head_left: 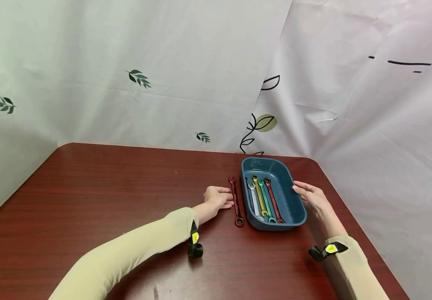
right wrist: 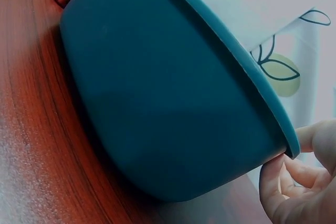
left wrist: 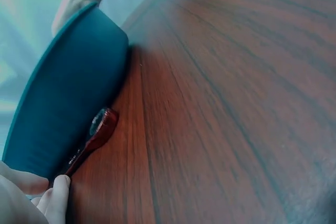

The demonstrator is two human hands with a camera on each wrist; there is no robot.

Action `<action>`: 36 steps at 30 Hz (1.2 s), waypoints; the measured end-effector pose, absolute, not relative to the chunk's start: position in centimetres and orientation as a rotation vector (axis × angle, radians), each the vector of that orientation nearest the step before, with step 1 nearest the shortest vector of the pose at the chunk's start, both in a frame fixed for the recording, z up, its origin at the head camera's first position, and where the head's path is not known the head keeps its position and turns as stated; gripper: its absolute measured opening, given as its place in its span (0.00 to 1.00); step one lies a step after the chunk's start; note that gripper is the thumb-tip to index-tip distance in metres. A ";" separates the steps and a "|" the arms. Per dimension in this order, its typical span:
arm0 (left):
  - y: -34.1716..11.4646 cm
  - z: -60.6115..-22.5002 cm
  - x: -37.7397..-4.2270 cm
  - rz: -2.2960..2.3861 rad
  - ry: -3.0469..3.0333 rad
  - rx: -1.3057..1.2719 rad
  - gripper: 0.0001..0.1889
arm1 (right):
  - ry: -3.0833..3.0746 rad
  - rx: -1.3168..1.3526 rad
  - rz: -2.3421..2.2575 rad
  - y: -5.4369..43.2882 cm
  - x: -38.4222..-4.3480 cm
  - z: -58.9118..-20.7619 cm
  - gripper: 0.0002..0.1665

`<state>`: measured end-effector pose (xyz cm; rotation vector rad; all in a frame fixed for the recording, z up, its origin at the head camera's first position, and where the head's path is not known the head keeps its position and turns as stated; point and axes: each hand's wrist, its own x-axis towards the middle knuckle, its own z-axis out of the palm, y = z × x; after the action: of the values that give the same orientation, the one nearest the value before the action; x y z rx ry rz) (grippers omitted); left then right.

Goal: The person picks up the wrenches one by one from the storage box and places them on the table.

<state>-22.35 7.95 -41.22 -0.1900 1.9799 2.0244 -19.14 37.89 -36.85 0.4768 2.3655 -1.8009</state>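
Note:
My left hand [head_left: 217, 198] pinches the shaft of a red combination wrench [head_left: 237, 204] lying on the table just left of a blue plastic bin [head_left: 299, 208]. In the left wrist view, the thumb and fingertips [left wrist: 60, 187] meet at the wrench's shaft, and its ring end [left wrist: 105, 124] points away from the hand. My right hand [head_left: 315, 200] grips the bin's right rim, seen closer as fingers [right wrist: 273, 177] beneath the lip in the right wrist view. Inside the bin lie several wrenches, among them a silver one [head_left: 254, 200], a yellow one [head_left: 259, 198], a green one [head_left: 266, 200] and a red one [head_left: 273, 200].
The brown wooden table [head_left: 126, 183] extends far to the left of the bin. White patterned cloth [head_left: 163, 83] hangs behind the table and along its right side. The bin stands near the back right corner.

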 end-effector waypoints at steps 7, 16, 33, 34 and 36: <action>7.6 -40.9 -21.8 1.977 1.924 -0.236 0.13 | 2.368 0.503 -1.797 37.9 -19.2 -36.9 0.40; 7.5 -40.0 -21.6 2.053 1.756 -0.231 0.19 | 2.349 0.498 -1.821 38.0 -19.2 -36.9 0.40; 7.8 -39.1 -21.2 2.046 1.686 -0.095 0.21 | 2.313 0.482 -1.863 38.1 -19.1 -36.9 0.41; 7.9 -39.0 -21.1 2.048 1.688 -0.083 0.21 | 2.315 0.480 -1.861 38.1 -19.1 -36.9 0.41; 7.9 -38.8 -21.0 2.049 1.682 -0.070 0.21 | 2.325 0.478 -1.847 38.1 -19.1 -36.9 0.40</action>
<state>-21.00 7.89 -38.84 -0.0704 1.6822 2.0494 -19.14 38.11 -36.89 0.4784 2.3246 -1.8467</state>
